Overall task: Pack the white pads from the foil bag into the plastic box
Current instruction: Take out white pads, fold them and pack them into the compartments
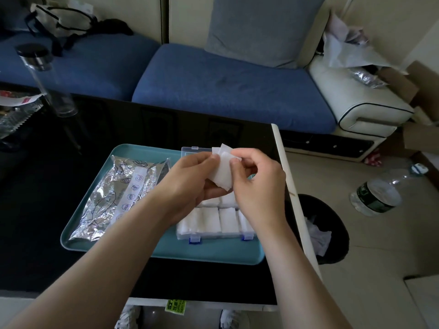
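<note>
I see one white pad [223,173] above the clear plastic box [213,235] of packed pads [209,220], the shiny foil bag [107,200] flat beside it.

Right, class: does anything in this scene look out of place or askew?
Yes: a water bottle lies on its side on the floor right of the table. On the tray, the foil bag and plastic box sit tidily.

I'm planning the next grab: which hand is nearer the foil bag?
Left. The left hand is close beside the foil bag; the right hand is beyond it, over the plastic box, both pinching a white pad.
</note>
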The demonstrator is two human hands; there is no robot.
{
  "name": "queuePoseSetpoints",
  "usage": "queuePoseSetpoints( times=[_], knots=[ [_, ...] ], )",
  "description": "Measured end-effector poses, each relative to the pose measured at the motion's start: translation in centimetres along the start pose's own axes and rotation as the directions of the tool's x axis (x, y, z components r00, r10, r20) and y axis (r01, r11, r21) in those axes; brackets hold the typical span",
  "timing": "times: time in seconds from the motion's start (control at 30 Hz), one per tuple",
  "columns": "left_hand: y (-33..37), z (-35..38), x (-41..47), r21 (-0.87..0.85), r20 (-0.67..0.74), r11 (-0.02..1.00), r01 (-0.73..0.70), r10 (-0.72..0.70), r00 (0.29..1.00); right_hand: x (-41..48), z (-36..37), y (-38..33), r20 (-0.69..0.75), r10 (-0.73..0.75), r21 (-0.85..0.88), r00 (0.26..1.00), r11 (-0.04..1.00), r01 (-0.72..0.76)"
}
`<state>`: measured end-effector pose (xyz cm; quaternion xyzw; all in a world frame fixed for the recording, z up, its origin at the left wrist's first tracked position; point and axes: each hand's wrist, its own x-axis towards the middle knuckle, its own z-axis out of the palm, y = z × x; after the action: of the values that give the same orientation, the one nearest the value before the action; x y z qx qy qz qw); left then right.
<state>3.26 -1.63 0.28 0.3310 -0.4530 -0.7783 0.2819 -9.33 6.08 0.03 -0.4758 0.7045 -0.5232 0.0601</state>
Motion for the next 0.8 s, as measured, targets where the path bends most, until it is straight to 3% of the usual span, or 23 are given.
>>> queuePoseSetpoints(
  times=[0.1, 0.27, 0.43, 0.63, 0.8],
  knots=[
    [-0.5, 0.3, 0.5, 0.086, -0.004, 0.996, -0.022, 0.023, 1.0, 0.2, 0.2, 0.4, 0.009, -0.007, -0.07, 1.0, 0.998, 0.007],
    [-0.3, 0.2, 1.1, 0.178, -0.088, 0.984, -0.014, 0.03, 0.996, 0.0, 0.6, 1.4, 0.273, 0.005, -0.196, 0.962, 0.979, 0.051],
    [-0.5, -0.3, 1.3, 0.248, -0.117, 0.969, -0.004, 0.034, 0.993, 0.1, 0.4, 1.4, 0.252, -0.03, -0.153, 0.967, 0.986, 0.07],
    [-0.5, -0.4, 1.0, 0.339, -0.1, 0.941, -0.006, 0.043, 0.994, -0.1, 0.4, 1.1, 0.388, -0.015, -0.166, 0.921, 0.982, 0.086],
    [-0.3, -0.7, 0.5, 0.477, 0.0, 0.879, -0.014, 0.016, 1.0, 0.4, 0.7, 0.8, 0.276, 0.032, -0.074, 0.961, 0.997, -0.012]
  ],
)
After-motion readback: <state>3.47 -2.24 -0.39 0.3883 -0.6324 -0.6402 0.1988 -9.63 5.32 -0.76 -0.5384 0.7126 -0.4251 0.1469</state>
